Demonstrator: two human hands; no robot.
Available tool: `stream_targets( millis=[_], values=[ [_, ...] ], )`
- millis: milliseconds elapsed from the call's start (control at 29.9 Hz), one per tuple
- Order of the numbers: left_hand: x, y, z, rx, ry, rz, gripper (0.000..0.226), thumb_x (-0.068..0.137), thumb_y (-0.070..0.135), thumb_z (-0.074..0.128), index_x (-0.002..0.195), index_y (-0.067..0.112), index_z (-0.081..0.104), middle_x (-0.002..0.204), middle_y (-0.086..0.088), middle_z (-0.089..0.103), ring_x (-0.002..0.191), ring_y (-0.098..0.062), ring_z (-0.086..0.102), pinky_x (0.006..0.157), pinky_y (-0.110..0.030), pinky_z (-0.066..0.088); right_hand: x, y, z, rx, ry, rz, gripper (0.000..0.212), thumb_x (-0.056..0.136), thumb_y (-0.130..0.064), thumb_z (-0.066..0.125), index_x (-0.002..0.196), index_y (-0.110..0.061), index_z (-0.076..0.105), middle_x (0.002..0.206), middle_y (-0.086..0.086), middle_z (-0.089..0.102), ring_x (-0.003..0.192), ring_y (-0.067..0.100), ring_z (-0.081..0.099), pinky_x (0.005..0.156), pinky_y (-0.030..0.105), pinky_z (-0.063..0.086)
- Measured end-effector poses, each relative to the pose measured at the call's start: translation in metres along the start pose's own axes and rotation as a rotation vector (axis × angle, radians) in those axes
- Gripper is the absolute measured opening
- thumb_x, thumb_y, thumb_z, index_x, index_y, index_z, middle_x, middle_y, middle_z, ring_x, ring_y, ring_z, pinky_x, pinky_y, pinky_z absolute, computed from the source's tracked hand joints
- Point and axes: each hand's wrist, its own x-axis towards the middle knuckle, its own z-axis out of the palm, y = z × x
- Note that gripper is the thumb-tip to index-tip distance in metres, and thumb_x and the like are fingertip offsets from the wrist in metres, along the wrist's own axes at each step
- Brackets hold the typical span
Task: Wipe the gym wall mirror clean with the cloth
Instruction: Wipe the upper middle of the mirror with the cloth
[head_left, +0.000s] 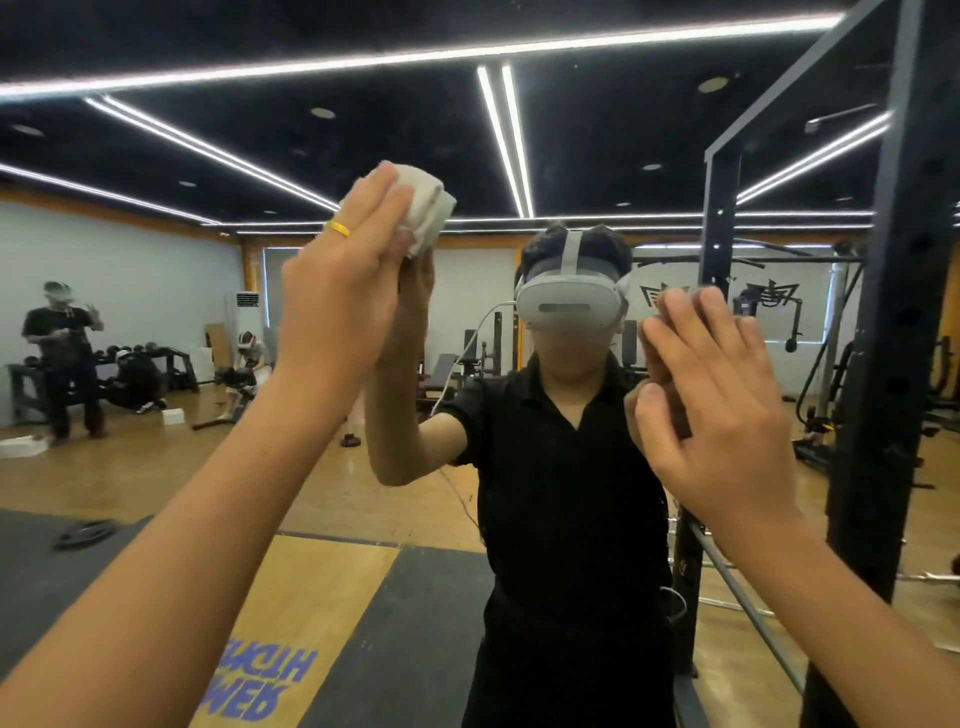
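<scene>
The left hand (343, 291), fingers straight, presses the cloth (428, 208) on the mirror (519, 130), high left. The right hand (717, 405) rests spread further right. Press evenly, overlap strokes, then wipe any palm print.

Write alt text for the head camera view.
A left hand presses a white cloth high against a gym wall mirror while the right hand rests flat on it. The mirror reflects the person wearing a headset.
</scene>
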Motion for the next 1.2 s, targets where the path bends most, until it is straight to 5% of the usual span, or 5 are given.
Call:
stream_targets(
  millis=[167, 334, 602, 802, 1204],
  values=[
    [0.009, -0.004, 0.003, -0.019, 0.039, -0.204, 0.039, 0.108, 0.028, 0.051, 0.144, 0.014, 0.060, 0.150, -0.002, 0.056, 0.125, -0.018, 0.063, 0.104, -0.007, 0.039, 0.001, 0.000, 0.000, 0.002, 0.006, 0.004, 0.050, 0.099, -0.017, 0.051, 0.147, -0.004, 0.052, 0.160, 0.013, 0.042, 0.155, 0.028, 0.028, 0.129, 0.047, 0.016],
    [-0.007, 0.006, -0.008, -0.013, -0.074, -0.107, 0.037, 0.106, 0.026, 0.058, 0.140, 0.015, 0.062, 0.130, -0.006, 0.070, 0.096, -0.014, 0.067, 0.084, -0.005, 0.039, 0.001, 0.000, -0.001, 0.010, -0.022, 0.014, 0.050, 0.100, -0.018, 0.051, 0.148, -0.004, 0.051, 0.160, 0.013, 0.042, 0.155, 0.028, 0.028, 0.129, 0.048, 0.016],
    [-0.031, -0.011, -0.006, -0.071, -0.139, 0.074, 0.040, 0.103, 0.012, 0.062, 0.142, 0.007, 0.058, 0.151, -0.014, 0.053, 0.143, -0.034, 0.047, 0.114, -0.052, 0.044, 0.011, -0.063, 0.014, 0.155, -0.010, 0.048, 0.052, 0.098, -0.016, 0.050, 0.148, -0.002, 0.050, 0.161, 0.014, 0.040, 0.157, 0.026, 0.024, 0.130, 0.042, 0.008],
    [-0.032, -0.020, 0.004, -0.172, -0.109, 0.183, 0.042, 0.102, 0.007, 0.061, 0.143, -0.001, 0.054, 0.153, -0.019, 0.049, 0.146, -0.033, 0.039, 0.119, -0.041, 0.029, 0.032, -0.107, 0.057, 0.121, -0.055, -0.023, 0.056, 0.097, -0.016, 0.056, 0.151, -0.002, 0.047, 0.162, 0.013, 0.039, 0.157, 0.025, 0.024, 0.130, 0.046, 0.012],
    [-0.031, -0.035, 0.004, -0.168, -0.043, 0.264, 0.045, 0.092, -0.004, 0.073, 0.135, 0.004, 0.065, 0.146, -0.010, 0.059, 0.138, -0.035, 0.051, 0.105, -0.046, 0.050, 0.027, -0.114, 0.078, -0.013, -0.004, -0.012, 0.055, 0.098, -0.015, 0.057, 0.150, -0.001, 0.047, 0.160, 0.016, 0.040, 0.155, 0.028, 0.028, 0.128, 0.048, 0.017]
  ],
)
